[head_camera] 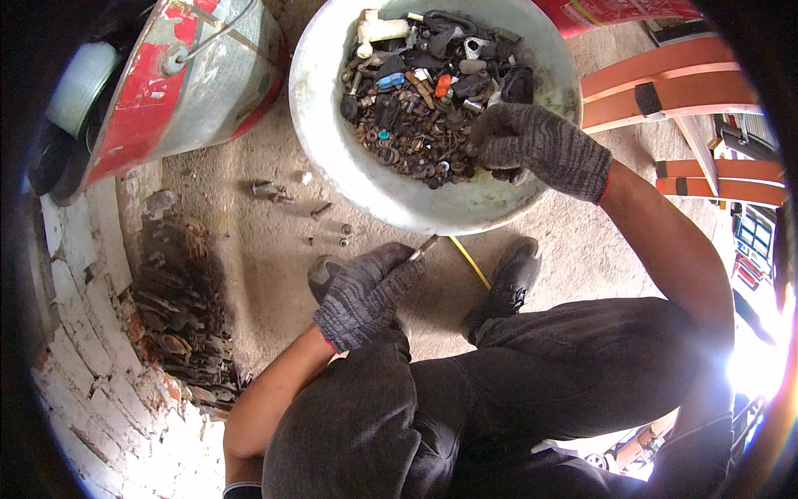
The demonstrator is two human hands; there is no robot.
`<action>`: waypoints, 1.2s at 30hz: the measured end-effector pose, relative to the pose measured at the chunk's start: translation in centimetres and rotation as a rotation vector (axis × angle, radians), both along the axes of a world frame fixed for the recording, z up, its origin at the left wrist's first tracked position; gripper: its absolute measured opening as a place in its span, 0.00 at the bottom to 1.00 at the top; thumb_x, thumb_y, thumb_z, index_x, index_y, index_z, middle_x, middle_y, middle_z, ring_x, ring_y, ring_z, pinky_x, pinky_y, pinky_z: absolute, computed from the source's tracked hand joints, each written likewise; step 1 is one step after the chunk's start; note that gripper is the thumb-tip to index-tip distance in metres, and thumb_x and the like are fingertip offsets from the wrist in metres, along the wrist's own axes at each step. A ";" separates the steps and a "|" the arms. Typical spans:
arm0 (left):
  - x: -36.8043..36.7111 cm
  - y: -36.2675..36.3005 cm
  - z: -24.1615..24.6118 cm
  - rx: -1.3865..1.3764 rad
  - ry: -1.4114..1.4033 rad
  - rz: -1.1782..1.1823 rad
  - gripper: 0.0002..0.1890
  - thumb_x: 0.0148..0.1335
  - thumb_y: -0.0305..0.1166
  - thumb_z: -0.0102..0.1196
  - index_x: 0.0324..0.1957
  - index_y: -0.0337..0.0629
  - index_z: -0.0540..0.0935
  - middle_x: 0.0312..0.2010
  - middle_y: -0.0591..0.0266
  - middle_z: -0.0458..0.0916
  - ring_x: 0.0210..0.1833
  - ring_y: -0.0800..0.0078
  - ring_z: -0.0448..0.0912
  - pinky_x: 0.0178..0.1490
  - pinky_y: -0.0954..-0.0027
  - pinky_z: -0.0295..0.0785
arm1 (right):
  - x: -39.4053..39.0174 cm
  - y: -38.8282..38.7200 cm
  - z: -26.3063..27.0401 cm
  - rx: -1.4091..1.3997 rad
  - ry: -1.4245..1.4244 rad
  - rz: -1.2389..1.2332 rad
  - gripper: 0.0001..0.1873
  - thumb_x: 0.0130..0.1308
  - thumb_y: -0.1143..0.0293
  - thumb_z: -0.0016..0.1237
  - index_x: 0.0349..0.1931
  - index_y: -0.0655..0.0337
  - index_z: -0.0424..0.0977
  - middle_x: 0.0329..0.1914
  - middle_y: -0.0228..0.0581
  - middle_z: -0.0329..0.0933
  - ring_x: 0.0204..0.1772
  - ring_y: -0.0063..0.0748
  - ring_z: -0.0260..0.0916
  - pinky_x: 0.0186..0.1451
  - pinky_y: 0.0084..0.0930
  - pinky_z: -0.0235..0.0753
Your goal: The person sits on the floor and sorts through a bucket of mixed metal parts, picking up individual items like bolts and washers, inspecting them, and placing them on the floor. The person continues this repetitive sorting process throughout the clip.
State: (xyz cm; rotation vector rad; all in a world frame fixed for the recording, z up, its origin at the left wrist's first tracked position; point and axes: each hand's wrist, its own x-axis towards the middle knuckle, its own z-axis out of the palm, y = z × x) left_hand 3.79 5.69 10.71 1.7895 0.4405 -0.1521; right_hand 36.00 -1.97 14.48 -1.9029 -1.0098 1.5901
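My left hand (374, 293), in a grey knitted work glove, grips a metal bolt (425, 247) between thumb and fingers, its end pointing up towards the basin. A round, pale plastic basin (318, 143) holds a heap of mixed bolts, nuts, washers and dark plastic pieces (411, 118). On top lie a blue piece (390, 81), an orange piece (443, 85) and a cream plastic fitting (383, 30). My right hand (542, 146), gloved alike, reaches into the right side of the heap with bent fingers; whether it holds anything is hidden.
Several loose bolts and nuts (321, 210) lie on the concrete floor left of the basin. A red and white metal drum (206, 81) stands upper left, near a worn brick wall (87, 349) and dark flaky debris (181, 299). Orange metal beams (679, 93) are at right. A yellow strip (469, 262) lies between my shoes.
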 end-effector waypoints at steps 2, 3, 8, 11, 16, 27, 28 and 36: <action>1.1 0.8 1.6 -0.117 0.173 0.043 0.15 0.67 0.34 0.55 0.51 0.40 0.83 0.44 0.43 0.84 0.46 0.47 0.83 0.50 0.56 0.79 | -0.1 -0.3 -0.2 0.008 0.002 0.018 0.16 0.69 0.62 0.59 0.50 0.62 0.78 0.42 0.31 0.81 0.46 0.22 0.78 0.52 0.26 0.80; 1.1 0.9 1.6 -0.045 0.191 -0.012 0.15 0.68 0.36 0.54 0.52 0.39 0.83 0.44 0.42 0.83 0.47 0.46 0.83 0.51 0.55 0.78 | -0.3 -0.2 -0.1 0.025 -0.006 0.034 0.16 0.69 0.62 0.59 0.50 0.62 0.78 0.42 0.31 0.81 0.46 0.22 0.78 0.52 0.26 0.80; 0.1 1.4 -0.6 0.286 0.280 -0.322 0.20 0.69 0.42 0.53 0.56 0.38 0.81 0.46 0.40 0.83 0.48 0.43 0.82 0.54 0.51 0.77 | 0.0 0.0 -0.1 0.054 -0.038 0.049 0.20 0.67 0.63 0.57 0.56 0.62 0.79 0.45 0.39 0.86 0.47 0.28 0.82 0.55 0.29 0.81; -0.6 0.3 -1.8 0.413 0.284 -0.082 0.24 0.68 0.46 0.54 0.58 0.40 0.79 0.44 0.42 0.84 0.46 0.43 0.82 0.53 0.50 0.76 | -0.1 0.1 0.0 0.018 -0.046 0.026 0.19 0.68 0.62 0.56 0.54 0.63 0.78 0.44 0.38 0.84 0.46 0.27 0.81 0.54 0.28 0.80; -1.9 -1.5 -3.6 0.589 0.335 -0.304 0.21 0.67 0.47 0.52 0.51 0.41 0.79 0.37 0.47 0.84 0.41 0.45 0.83 0.48 0.49 0.77 | -0.2 -0.1 0.2 -0.060 -0.050 -0.018 0.18 0.70 0.58 0.53 0.51 0.63 0.78 0.41 0.34 0.81 0.43 0.23 0.77 0.50 0.26 0.78; -6.6 -4.1 -10.7 0.419 0.088 -0.182 0.11 0.64 0.41 0.56 0.41 0.46 0.82 0.34 0.53 0.84 0.35 0.47 0.83 0.42 0.51 0.77 | -1.0 0.4 -1.0 -0.014 -0.035 0.083 0.23 0.70 0.56 0.55 0.54 0.66 0.78 0.44 0.33 0.82 0.47 0.22 0.77 0.53 0.24 0.78; -6.5 -4.1 -10.6 0.414 0.101 -0.184 0.11 0.64 0.40 0.56 0.41 0.46 0.82 0.34 0.53 0.85 0.35 0.47 0.83 0.42 0.50 0.77 | -1.1 0.3 -1.5 0.072 -0.064 0.132 0.23 0.71 0.55 0.55 0.54 0.66 0.78 0.44 0.33 0.82 0.48 0.22 0.77 0.53 0.24 0.78; -6.5 -4.1 -10.6 0.422 0.186 -0.222 0.14 0.66 0.45 0.52 0.45 0.48 0.83 0.37 0.52 0.85 0.37 0.47 0.84 0.42 0.49 0.77 | -1.6 1.3 -1.3 -0.105 0.008 0.183 0.15 0.70 0.62 0.57 0.50 0.61 0.81 0.41 0.30 0.83 0.45 0.20 0.76 0.54 0.24 0.78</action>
